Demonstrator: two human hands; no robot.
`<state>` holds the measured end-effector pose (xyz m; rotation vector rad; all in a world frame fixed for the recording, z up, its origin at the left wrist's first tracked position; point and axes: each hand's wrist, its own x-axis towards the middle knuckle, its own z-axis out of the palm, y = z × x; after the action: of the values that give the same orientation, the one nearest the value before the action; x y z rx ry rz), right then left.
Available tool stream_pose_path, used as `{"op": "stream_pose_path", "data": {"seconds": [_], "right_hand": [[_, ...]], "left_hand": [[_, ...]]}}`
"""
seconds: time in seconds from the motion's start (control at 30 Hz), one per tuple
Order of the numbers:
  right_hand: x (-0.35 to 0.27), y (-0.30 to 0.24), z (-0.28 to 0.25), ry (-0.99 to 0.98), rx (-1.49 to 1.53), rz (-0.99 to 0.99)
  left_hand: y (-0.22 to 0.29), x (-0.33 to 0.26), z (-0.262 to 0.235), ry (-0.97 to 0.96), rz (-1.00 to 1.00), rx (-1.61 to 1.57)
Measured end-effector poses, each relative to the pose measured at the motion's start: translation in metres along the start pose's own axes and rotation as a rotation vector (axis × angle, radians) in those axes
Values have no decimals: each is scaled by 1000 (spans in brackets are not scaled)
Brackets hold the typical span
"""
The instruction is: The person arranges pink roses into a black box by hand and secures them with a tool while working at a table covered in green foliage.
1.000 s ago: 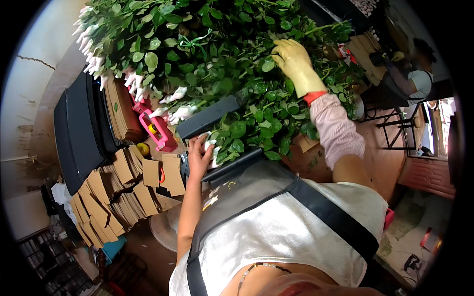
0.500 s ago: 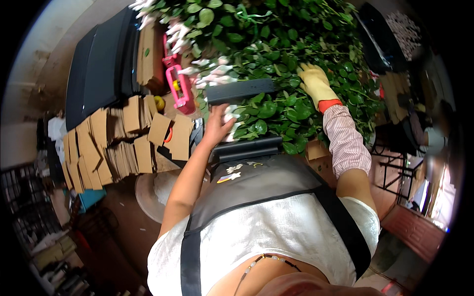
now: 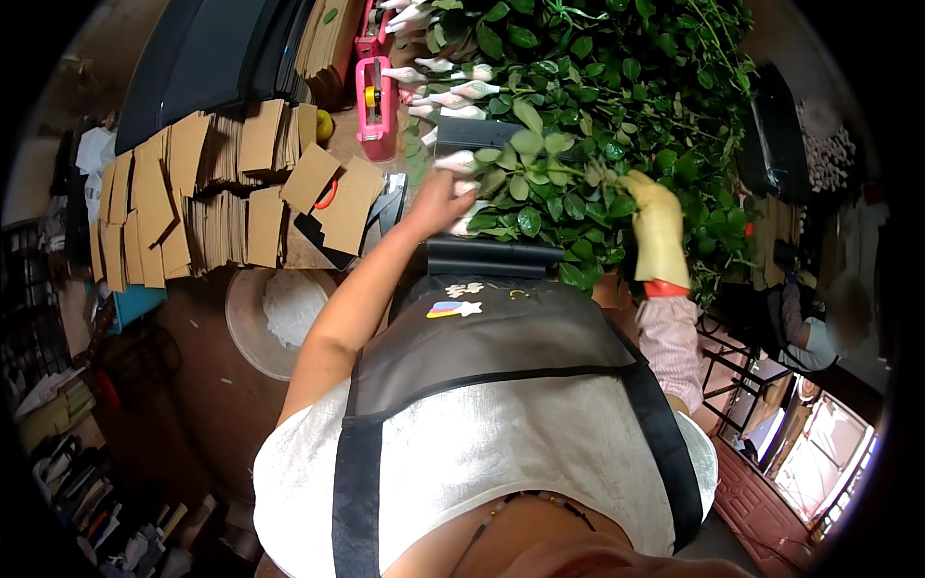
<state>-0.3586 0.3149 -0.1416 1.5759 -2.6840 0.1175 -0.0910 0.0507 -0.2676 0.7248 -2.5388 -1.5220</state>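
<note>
Roses with pink-and-white netted heads and leafy green stems lie across the bench, heads to the left. One rose (image 3: 520, 159) is raised over a dark ribbed block (image 3: 472, 135). My right hand (image 3: 653, 207), in a pale yellow rubber glove, is closed around its stem at the right. My bare left hand (image 3: 443, 204) curls at the rose heads on the left, a netted head showing between its fingers; the fingertips are partly hidden. Between the block and a black padded bar (image 3: 493, 258) at the bench's near edge, more roses are laid.
A large pile of leafy roses (image 3: 636, 77) covers the far side. Left of it stands a pink tape dispenser (image 3: 377, 111), with cardboard pieces (image 3: 193, 207) and dark sheets (image 3: 207, 67) beyond. A round basin (image 3: 279, 323) sits lower left. Another person (image 3: 819, 337) is at the right.
My right hand has drawn back toward me from the leaves, now with a rose stem in it. That rose has come over the block. My left hand stays by the heads.
</note>
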Motion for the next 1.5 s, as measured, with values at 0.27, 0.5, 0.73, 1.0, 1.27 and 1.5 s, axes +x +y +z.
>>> {"op": "stream_pose_path", "data": {"seconds": [0.27,0.5,0.73,1.0,1.27,1.5], "right_hand": [[7,-48,-59,-186,-202,106],[66,-166,-15,-469,156,-46],[87,-167,55,-639,-28,45],[82,-160,84,-654,-151,26],[87,-164,62,-775,-137,38],[89,-180,66,-747,-137,105]], "left_hand": [[-2,-3,3,229,225,-70],[3,3,1,158,216,96],[19,3,-17,175,-57,18],[25,-14,-12,386,38,-23],[-22,-36,-45,578,-233,-680],[-29,14,-3,242,-157,-179]]}}
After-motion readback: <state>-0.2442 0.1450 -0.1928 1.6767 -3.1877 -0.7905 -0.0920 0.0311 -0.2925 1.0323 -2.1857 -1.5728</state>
